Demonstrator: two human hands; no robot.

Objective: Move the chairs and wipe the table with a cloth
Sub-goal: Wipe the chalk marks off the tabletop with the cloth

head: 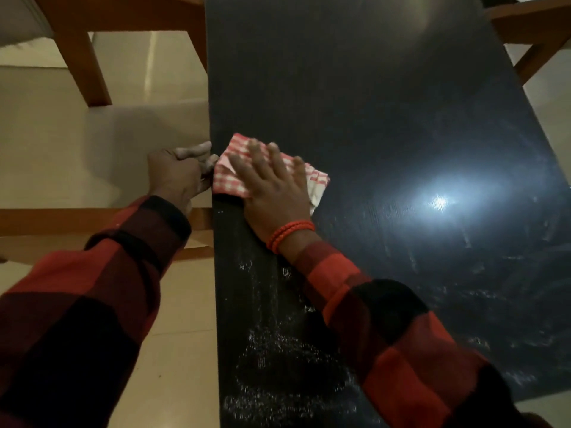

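The right hand (272, 183) lies flat with fingers spread straight on the red-and-white checked cloth (234, 173), pressing it onto the dark table (355, 103) at its left edge. The left hand (177, 174) is cupped just off that edge, fingers curled loosely beside the cloth, holding nothing visible. Whitish powder (278, 350) streaks the near tabletop, and wooden chairs (83, 57) stand at far left and far right.

One dark surface (370, 134) fills the middle. One checked cloth (234, 177) lies centre-left. Two hands: left (176, 174), right (272, 186). Two wooden chairs: upper left (80, 57), upper right (531, 32).
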